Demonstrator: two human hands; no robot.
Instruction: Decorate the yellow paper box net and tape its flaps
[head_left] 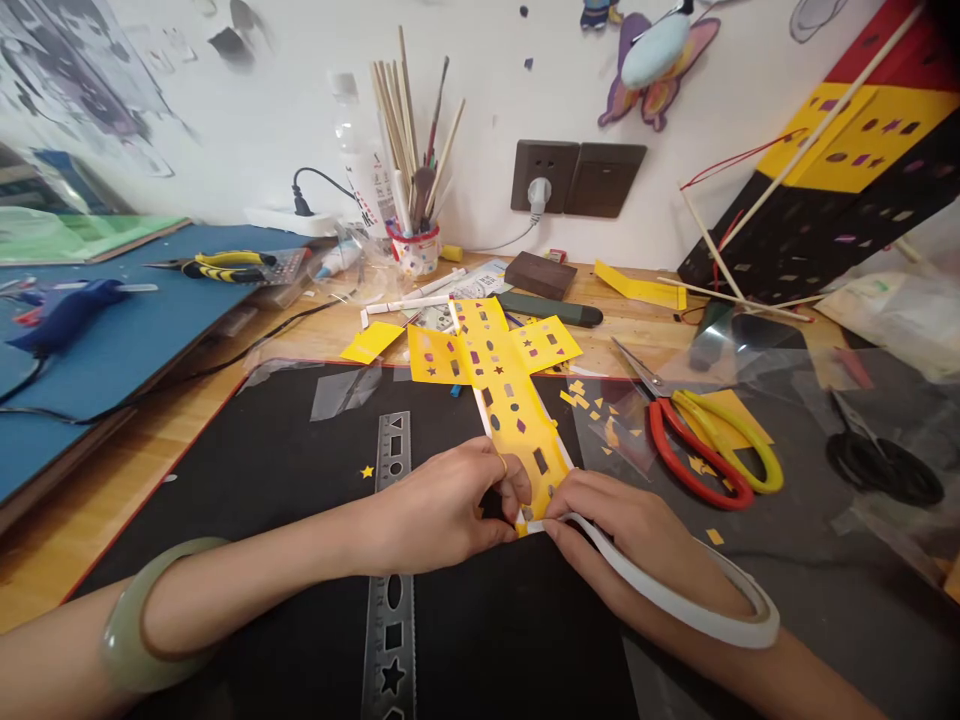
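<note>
A cross-shaped yellow paper (514,400) with many small cut-out shapes lies in front of me, white strips along its long edges. My left hand (480,495) is closed at its near left corner, fingertips pinching the paper's edge and the tape end there. Opposite, my right hand (622,510) pinches a white tape at the near right corner. The rest of that roll of white tape (697,620) loops around the right hand and wrist. A short length of tape spans the paper's near edge between both hands. Beneath my left forearm lies a stencil ruler (391,640).
Red-and-yellow-handled scissors (705,450) and black scissors (885,460) lie right, near yellow paper scraps (600,410). A brush cup (414,245) stands behind. Pliers (225,265) and a blue glue gun (71,315) lie left on a blue board. A decorated black, yellow and red structure (832,150) leans at right.
</note>
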